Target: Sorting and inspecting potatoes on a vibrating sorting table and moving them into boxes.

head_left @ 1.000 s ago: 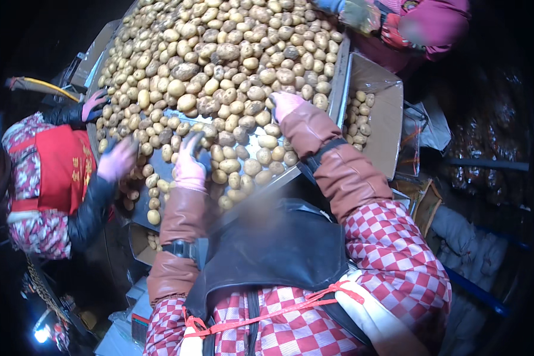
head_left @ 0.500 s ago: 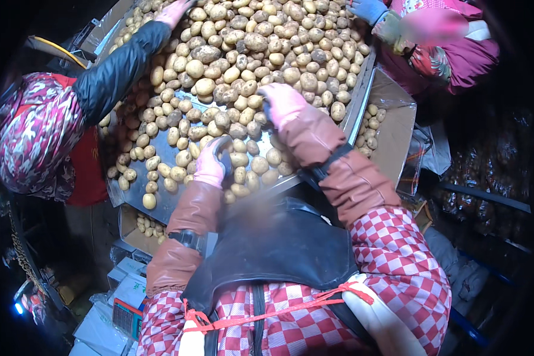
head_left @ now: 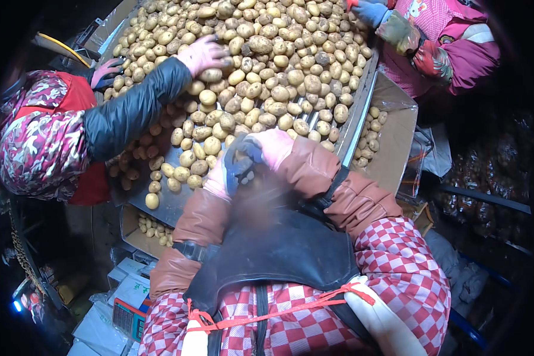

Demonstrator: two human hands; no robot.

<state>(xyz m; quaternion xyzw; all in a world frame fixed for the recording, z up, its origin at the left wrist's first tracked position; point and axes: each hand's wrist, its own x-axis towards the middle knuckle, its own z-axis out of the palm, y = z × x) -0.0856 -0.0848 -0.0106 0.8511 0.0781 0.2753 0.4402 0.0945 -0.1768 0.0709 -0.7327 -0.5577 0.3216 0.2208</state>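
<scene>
Pink gloves with grey palms cover both my hands, which have come together at the near edge of a sorting table (head_left: 160,200) heaped with potatoes (head_left: 261,44). My left hand (head_left: 221,177) is curled inward, its grey fingers bent towards the other hand. Against it lies my right hand (head_left: 273,147), also closed, its fingers mostly turned out of sight. Small pale shapes show between the gloves, but I cannot make out what they are. Loose potatoes (head_left: 210,145) lie just beyond my hands.
On the left, a co-worker's pink-gloved hand (head_left: 204,56) rests on the heap, the other glove (head_left: 105,74) at the table's edge. Another co-worker's blue glove (head_left: 369,13) is at the far right. Cardboard boxes with potatoes stand at the right (head_left: 391,127) and near left (head_left: 137,234).
My hands have moved together and nearer my body; many potatoes at the near edge are out of view. The left co-worker's hand has swept nearer and right across the heap.
</scene>
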